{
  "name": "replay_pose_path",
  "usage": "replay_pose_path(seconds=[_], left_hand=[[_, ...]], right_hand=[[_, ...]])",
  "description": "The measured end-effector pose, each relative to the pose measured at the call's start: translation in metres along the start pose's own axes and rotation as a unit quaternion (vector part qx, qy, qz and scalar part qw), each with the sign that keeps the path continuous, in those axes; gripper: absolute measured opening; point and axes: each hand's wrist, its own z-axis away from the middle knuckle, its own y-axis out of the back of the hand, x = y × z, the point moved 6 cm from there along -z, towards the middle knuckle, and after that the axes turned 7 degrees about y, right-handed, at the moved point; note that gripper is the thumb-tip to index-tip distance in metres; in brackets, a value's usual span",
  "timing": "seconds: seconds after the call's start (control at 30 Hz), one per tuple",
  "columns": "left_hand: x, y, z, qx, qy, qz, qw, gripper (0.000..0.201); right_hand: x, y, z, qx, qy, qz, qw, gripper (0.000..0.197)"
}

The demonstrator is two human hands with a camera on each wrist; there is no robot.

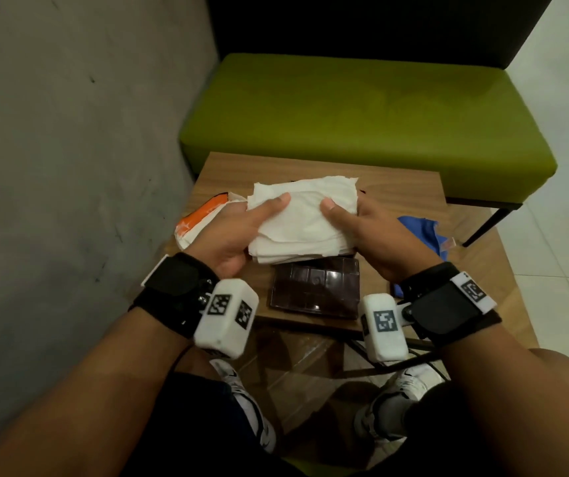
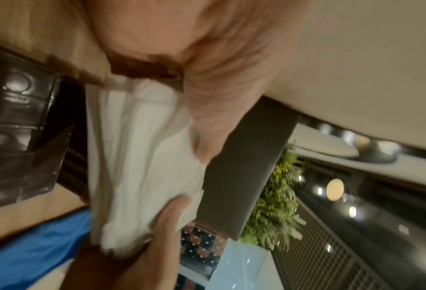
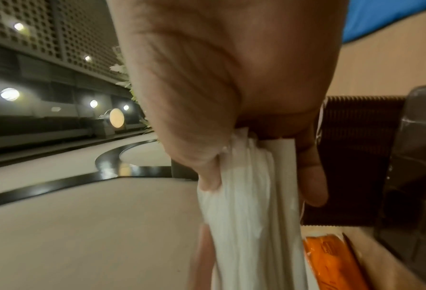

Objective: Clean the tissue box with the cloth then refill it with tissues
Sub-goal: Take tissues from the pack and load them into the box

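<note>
now, tissues (image 1: 305,222) between both hands' grip

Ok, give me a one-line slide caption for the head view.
Both hands, left hand and right hand, grip a white tissue stack above the dark box piece on the wooden table.
</note>
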Motion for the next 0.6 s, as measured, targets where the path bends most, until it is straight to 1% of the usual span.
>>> replay_pose_path(seconds=[0.03, 0.1, 0.17, 0.23, 0.3, 0.33, 0.37, 0.4, 0.43, 0.47, 0.5, 0.53, 0.6], left_hand=[[0.0, -0.001, 0.0, 0.031, -0.016, -0.011, 0.999, 0.038], [-0.003, 0.0, 0.0, 0.084, -0.046, -0.025, 0.995, 0.033], [-0.006, 0.001, -0.001, 0.118, -0.065, -0.033, 0.99, 0.028], [-0.008, 0.0, 0.0, 0.127, -0.075, -0.044, 0.988, 0.02], [-0.007, 0.0, 0.0, 0.134, -0.076, -0.062, 0.986, 0.014], [-0.007, 0.003, -0.001, 0.147, -0.071, -0.082, 0.983, 0.016], [-0.007, 0.008, -0.002, 0.168, -0.067, -0.113, 0.977, 0.024], [-0.006, 0.014, -0.002, 0.202, -0.07, -0.141, 0.967, 0.033], [-0.002, 0.019, 0.0, 0.237, -0.085, -0.154, 0.955, 0.037], [0.002, 0.02, 0.004, 0.257, -0.104, -0.153, 0.949, 0.036], [0.005, 0.015, 0.008, 0.244, -0.117, -0.142, 0.952, 0.032], [0.008, 0.004, 0.012, 0.202, -0.119, -0.13, 0.963, 0.032], [0.01, -0.022, 0.019, 0.09, -0.099, -0.092, 0.987, 0.051]], right_hand=[[-0.001, -0.001, -0.001, 0.011, -0.002, 0.008, 1.0, 0.04], [-0.001, -0.002, -0.002, 0.053, -0.006, 0.023, 0.998, 0.038], [0.001, -0.001, -0.002, 0.085, -0.003, 0.034, 0.996, 0.035], [0.002, -0.004, 0.001, 0.076, -0.011, 0.023, 0.997, 0.038], [0.0, -0.007, 0.003, 0.044, -0.018, -0.008, 0.999, 0.041], [-0.004, -0.006, 0.003, 0.04, -0.013, -0.01, 0.999, 0.037], [-0.008, -0.003, 0.003, 0.048, -0.002, 0.001, 0.999, 0.03], [-0.014, 0.002, 0.001, 0.069, 0.018, 0.037, 0.997, 0.023], [-0.019, 0.008, -0.002, 0.096, 0.042, 0.097, 0.99, 0.018], [-0.026, 0.011, -0.004, 0.12, 0.069, 0.17, 0.976, 0.017], [-0.033, 0.009, -0.007, 0.134, 0.097, 0.243, 0.956, 0.019], [-0.04, 0.002, -0.008, 0.134, 0.12, 0.307, 0.935, 0.023], [-0.05, -0.023, -0.008, 0.098, 0.143, 0.409, 0.896, 0.032]])
